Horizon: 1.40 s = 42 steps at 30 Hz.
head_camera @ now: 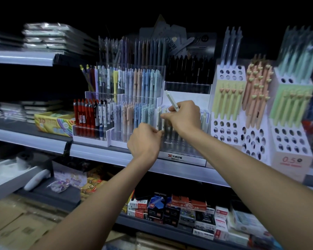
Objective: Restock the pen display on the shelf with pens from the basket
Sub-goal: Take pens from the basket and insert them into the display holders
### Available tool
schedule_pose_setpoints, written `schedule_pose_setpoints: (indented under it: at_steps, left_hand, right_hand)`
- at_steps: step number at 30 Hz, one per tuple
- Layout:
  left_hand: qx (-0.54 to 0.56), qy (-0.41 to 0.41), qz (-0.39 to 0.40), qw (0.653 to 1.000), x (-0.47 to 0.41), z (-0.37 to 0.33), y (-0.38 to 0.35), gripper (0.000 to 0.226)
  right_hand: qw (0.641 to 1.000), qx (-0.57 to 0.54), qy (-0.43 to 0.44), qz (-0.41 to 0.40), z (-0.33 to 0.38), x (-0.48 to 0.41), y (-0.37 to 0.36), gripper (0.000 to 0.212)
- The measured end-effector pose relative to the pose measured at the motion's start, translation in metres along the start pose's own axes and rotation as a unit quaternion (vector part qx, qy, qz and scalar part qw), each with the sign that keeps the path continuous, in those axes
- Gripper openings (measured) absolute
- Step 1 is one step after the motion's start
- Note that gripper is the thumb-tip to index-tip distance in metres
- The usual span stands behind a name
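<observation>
Nearest, small boxes (170, 210) are lying on the lower shelf. Above them, both forearms are reaching up to the shelf (105, 156). The left hand (145, 139) is the lower and nearer one. Its fingers are curling inward, with the tips against the standing pens (159, 120) in the pen display (181, 154); whether they are pinching one cannot be told. The right hand (185, 118) is hovering just above and behind it. Its fingers are gripping a pale pen (172, 101), which is tilting up and to the left, while one fingertip is touching the tops of the standing pens. The pen display is sitting at the shelf front, between a tray of pastel pens (132, 120) on the left and white holders (226, 130) with round holes on the right. Further back, black pens (188, 71) are standing on a higher tier.
</observation>
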<state>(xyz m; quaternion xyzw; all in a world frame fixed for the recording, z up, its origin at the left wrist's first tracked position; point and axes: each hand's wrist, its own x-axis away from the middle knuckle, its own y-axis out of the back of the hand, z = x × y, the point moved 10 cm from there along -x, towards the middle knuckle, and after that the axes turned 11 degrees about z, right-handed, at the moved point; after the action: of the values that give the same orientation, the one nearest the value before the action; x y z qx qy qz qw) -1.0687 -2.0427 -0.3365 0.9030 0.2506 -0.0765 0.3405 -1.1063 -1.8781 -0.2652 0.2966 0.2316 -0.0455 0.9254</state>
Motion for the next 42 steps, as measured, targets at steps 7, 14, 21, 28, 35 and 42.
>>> schedule_pose_setpoints:
  at_steps: [7,14,21,28,35,42]
  left_hand:
    - [0.063,-0.034,0.063,0.995,0.024,0.006,0.005,0.027]
    - [0.289,-0.104,0.168,0.937,0.062,-0.018,-0.016,0.014]
    - [0.364,-0.165,0.201,0.894,0.078,-0.034,-0.016,0.021]
    - [0.344,-0.182,0.162,0.907,0.072,-0.029,-0.013,0.011]
    - [0.368,-0.169,0.178,0.897,0.069,-0.025,-0.016,0.007]
    - [0.333,-0.125,0.147,0.923,0.054,-0.007,-0.014,0.014]
  right_hand:
    - [0.994,-0.024,-0.028,0.104,0.005,0.036,0.015,0.034]
    - [0.99,-0.095,0.031,0.097,0.004,0.065,0.016,0.018]
    - [0.969,-0.211,0.042,0.122,0.0,0.074,0.013,0.025]
    - [0.936,-0.315,-0.022,0.157,-0.021,0.074,-0.011,0.019]
    - [0.917,-0.346,-0.024,0.195,-0.029,0.081,-0.022,0.023]
    - [0.978,-0.182,0.057,0.079,-0.013,0.065,0.027,0.011]
